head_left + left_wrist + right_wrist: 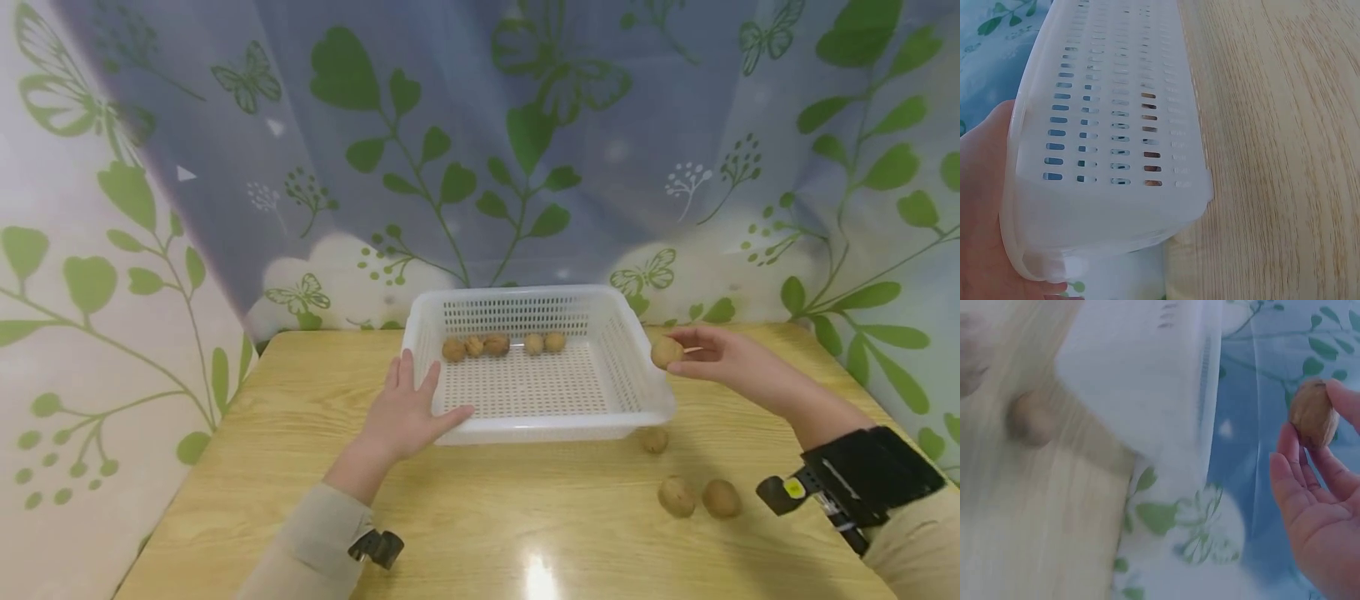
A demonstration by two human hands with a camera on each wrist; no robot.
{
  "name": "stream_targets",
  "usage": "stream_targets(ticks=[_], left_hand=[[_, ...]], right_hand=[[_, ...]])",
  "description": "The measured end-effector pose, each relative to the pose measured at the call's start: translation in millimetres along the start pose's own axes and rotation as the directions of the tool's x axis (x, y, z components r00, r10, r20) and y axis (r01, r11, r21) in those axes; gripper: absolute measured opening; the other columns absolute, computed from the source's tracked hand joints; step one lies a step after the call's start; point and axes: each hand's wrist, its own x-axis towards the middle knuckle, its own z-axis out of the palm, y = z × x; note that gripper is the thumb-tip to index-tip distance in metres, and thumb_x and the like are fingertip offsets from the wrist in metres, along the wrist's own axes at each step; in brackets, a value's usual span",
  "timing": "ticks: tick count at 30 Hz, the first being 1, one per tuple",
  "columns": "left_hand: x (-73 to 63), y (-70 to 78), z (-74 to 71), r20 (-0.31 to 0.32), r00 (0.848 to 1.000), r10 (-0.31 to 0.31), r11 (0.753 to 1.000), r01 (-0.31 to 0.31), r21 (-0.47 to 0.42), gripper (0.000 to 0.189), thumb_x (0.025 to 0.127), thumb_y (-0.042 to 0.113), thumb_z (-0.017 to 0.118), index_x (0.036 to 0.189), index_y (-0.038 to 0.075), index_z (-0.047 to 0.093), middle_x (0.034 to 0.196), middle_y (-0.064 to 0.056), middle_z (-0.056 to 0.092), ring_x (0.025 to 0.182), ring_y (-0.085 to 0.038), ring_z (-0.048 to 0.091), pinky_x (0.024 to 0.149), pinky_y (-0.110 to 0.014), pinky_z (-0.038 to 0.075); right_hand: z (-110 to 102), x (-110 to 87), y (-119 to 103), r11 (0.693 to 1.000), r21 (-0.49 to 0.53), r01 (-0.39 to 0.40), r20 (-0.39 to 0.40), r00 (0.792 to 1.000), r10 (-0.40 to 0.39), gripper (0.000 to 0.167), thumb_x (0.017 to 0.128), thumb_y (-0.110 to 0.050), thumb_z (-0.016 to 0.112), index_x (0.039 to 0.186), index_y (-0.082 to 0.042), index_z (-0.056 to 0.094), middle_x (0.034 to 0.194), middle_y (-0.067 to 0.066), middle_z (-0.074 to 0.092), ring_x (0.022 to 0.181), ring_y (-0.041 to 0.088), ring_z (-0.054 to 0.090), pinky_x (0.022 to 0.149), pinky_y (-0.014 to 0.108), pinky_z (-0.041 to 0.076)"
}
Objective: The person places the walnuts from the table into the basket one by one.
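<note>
The right grip (705,354) pinches a walnut (666,352) between thumb and fingertips. That walnut is just beside the right rim of a white slotted basket (547,427), which lies to the left of the right grip. Nearer the person than this grip, three more walnuts lie on the wooden counter (480,500): a lone walnut (654,440) close by the basket's near right corner, then a pair of loose walnuts (677,497) side by side.

The left grip (408,412) is spread wide, its fingers laid over the basket's left end and its thumb across the near rim. Ahead and to the right of it, inside the basket, sit a close trio of walnuts (474,346) and, farther right, two more walnuts (533,344) (brown shows through the side slots in the left wrist view). Beyond both grips hangs a leaf-patterned curtain (465,83).
</note>
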Motion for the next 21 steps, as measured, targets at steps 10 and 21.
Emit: stream_targets(ticks=[10, 21], left_hand=[[2.7, -1.2, -0.7, -0.022, 1.000, 0.000, 1.000, 0.000, -0.003, 0.095, 0.083, 0.074, 0.037, 0.148, 0.007, 0.024, 0.151, -0.029, -0.003, 0.138, -0.044, -0.001, 0.103, -0.056, 0.027], [2.3, -1.1, 2.2, -0.012, 1.000, -0.010, 1.000, 0.010, -0.004, 0.095, 0.082, 0.076, 0.037, 0.148, 0.009, 0.023, 0.151, -0.028, -0.003, 0.138, -0.042, -0.001, 0.102, -0.056, 0.028]], right_hand=[[13.1, 70.0, -46.5, 0.999, 0.030, 0.037, 0.022, 0.999, -0.038, 0.068, 0.088, -0.041, 0.063, 0.138, -0.002, 0.039, 0.139, 0.020, 0.038, 0.126, 0.041, 0.038, 0.100, 0.054, 0.032], [41.9, 126.3, -63.9, 0.996, 0.051, 0.080, 0.075, 0.994, -0.083, 0.063, 0.087, -0.033, 0.067, 0.137, -0.004, 0.044, 0.138, 0.016, 0.043, 0.126, 0.035, 0.040, 0.101, 0.049, 0.033]])
